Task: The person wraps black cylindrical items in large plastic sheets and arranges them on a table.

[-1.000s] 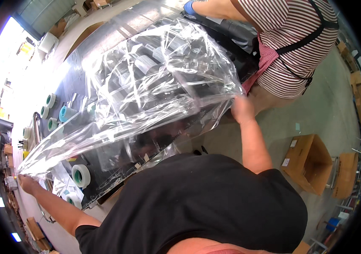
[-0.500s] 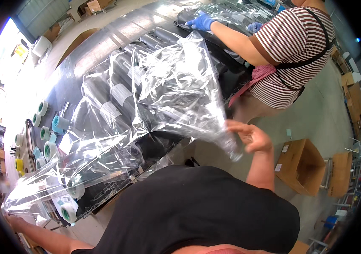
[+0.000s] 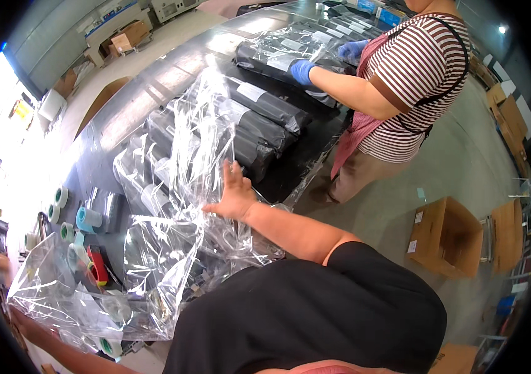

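A large crumpled clear plastic sheet [image 3: 181,168] lies over several black wrapped bundles [image 3: 250,128] with pale labels. My left hand [image 3: 21,321], dim at the far left rim, grips the sheet's left end; its fingers are partly hidden. Over the middle of the sheet reaches my right hand [image 3: 235,196], fingers spread, palm down against the bunched plastic. Across the dark worktable [image 3: 287,177], a co-worker's blue-gloved hands [image 3: 303,71] rest on another plastic-covered group of black bundles [image 3: 278,56].
Several tape rolls [image 3: 60,197] stand along the table's left side, near a light-blue roll [image 3: 88,219] and a red-and-black tool [image 3: 97,265]. A co-worker in a striped shirt [image 3: 418,68] stands at the right. An open cardboard box [image 3: 430,237] sits on the floor behind.
My right hand has moved left and inward from the table's near edge, gathering the plastic leftward and uncovering black bundles. My left hand stays at the far left. The co-worker's gloved hands have shifted.
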The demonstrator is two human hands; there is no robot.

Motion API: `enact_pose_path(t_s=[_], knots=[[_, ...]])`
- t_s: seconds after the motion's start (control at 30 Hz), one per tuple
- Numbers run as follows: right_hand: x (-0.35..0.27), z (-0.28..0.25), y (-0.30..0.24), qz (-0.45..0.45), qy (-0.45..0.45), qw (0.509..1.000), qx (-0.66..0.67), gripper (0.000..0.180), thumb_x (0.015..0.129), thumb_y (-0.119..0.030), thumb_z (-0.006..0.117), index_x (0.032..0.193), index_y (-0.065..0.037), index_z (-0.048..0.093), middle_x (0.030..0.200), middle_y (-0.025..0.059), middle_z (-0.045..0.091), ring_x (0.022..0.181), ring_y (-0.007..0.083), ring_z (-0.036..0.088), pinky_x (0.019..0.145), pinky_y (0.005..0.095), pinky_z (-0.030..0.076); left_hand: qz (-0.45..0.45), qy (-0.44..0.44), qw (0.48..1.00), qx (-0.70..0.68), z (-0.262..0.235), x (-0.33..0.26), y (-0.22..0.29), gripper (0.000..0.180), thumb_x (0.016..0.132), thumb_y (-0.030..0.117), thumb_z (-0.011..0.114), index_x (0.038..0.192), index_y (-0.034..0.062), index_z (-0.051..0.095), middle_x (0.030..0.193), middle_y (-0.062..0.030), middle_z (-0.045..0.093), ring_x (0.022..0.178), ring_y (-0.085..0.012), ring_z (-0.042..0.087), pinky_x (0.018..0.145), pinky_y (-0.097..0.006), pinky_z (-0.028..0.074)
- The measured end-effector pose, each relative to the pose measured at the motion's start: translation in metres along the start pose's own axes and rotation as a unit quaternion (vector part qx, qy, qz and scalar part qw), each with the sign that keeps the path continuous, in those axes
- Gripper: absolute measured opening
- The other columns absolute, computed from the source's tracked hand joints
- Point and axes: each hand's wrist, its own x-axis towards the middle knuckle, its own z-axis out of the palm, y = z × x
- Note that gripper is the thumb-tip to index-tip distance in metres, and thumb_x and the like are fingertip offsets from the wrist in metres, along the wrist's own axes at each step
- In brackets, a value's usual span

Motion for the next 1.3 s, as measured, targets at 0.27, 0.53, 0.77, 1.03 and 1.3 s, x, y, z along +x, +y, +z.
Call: enact_pose_path(t_s=[0.27, 0.53, 0.77, 1.03, 1.3], knots=[[-0.001, 0.013, 0.019, 0.006, 0.082, 0.982, -0.17, 0.128, 0.065, -0.072, 0.064, 0.149, -0.01, -0.01, 0.155, 0.0206, -0.008, 0.142, 0.0391, -0.006, 0.112, 0.0549, 0.002, -0.099, -0.023, 0.975, -0.198, 0.02, -0.054, 0.066, 0.046, 0.101, 0.026, 0.04, 0.133, -0.0055, 0.044, 0.134, -0.0195, 0.049, 0.122, -0.0265, 0.05, 0.103, -0.032, 0.037], [-0.011, 0.027, 0.024, -0.022, 0.09, 0.981, -0.168, 0.106, 0.076, -0.064, 0.059, 0.15, -0.009, 0.008, 0.155, 0.0171, 0.007, 0.143, 0.037, -0.002, 0.11, 0.0577, -0.002, -0.072, -0.076, 0.962, -0.252, 0.063, -0.046, 0.034, 0.044, 0.1, 0.025, 0.042, 0.131, -0.0062, 0.047, 0.131, -0.017, 0.051, 0.122, -0.0234, 0.049, 0.104, -0.031, 0.036], [-0.012, 0.023, 0.03, -0.037, 0.08, 0.983, -0.161, 0.095, 0.081, -0.063, 0.054, 0.15, -0.013, 0.012, 0.155, 0.0156, 0.008, 0.143, 0.0345, 0.001, 0.111, 0.0554, -0.002, -0.033, -0.15, 0.951, -0.268, 0.128, -0.071, 0.04, 0.044, 0.1, 0.026, 0.045, 0.13, -0.0063, 0.048, 0.126, -0.0144, 0.055, 0.114, -0.0204, 0.052, 0.099, -0.029, 0.039], [-0.008, 0.031, 0.059, -0.061, 0.078, 0.981, -0.167, 0.084, 0.082, -0.06, 0.05, 0.144, -0.008, 0.029, 0.157, 0.0084, 0.003, 0.144, 0.0298, -0.001, 0.112, 0.0526, 0.0, 0.025, -0.413, 0.831, -0.371, 0.223, -0.196, 0.14, 0.013, 0.096, 0.014, 0.052, 0.089, 0.0043, 0.057, 0.071, 0.0045, 0.043, 0.065, -0.0057, 0.04, 0.056, -0.022, 0.035], [-0.001, 0.041, 0.068, -0.09, 0.12, 0.977, -0.152, 0.082, 0.081, -0.06, 0.051, 0.144, -0.011, 0.029, 0.157, 0.0093, 0.004, 0.143, 0.0284, 0.003, 0.112, 0.0525, 0.002, 0.235, -0.525, 0.795, -0.192, 0.302, -0.348, 0.168, 0.013, 0.09, 0.014, 0.055, 0.095, 0.0028, 0.06, 0.078, -0.0122, 0.057, 0.071, -0.029, 0.056, 0.063, -0.039, 0.044]])
